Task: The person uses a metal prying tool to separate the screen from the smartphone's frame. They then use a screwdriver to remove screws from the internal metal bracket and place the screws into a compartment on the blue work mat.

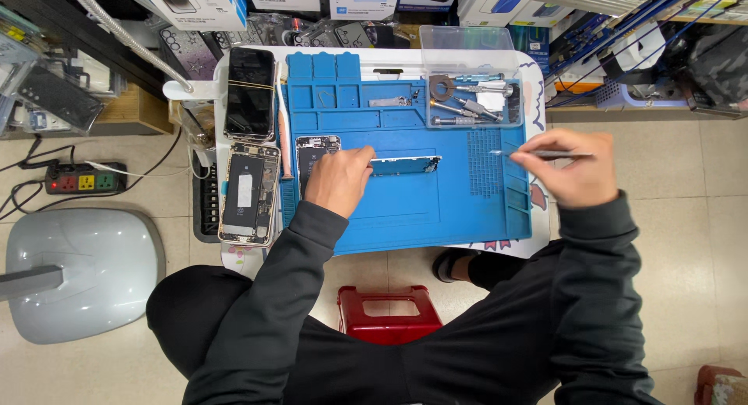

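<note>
My left hand rests on the blue repair mat and holds down the left end of a narrow phone part that lies flat across the mat's middle. My right hand hovers at the mat's right edge, gripping thin metal tweezers whose tips point left over the mat's ribbed strip. A small circuit board lies just left of my left hand.
An opened phone body and a black phone screen lie left of the mat. A clear tray with several screwdriver bits sits at the mat's back right. A red stool stands below, and a power strip lies on the floor at left.
</note>
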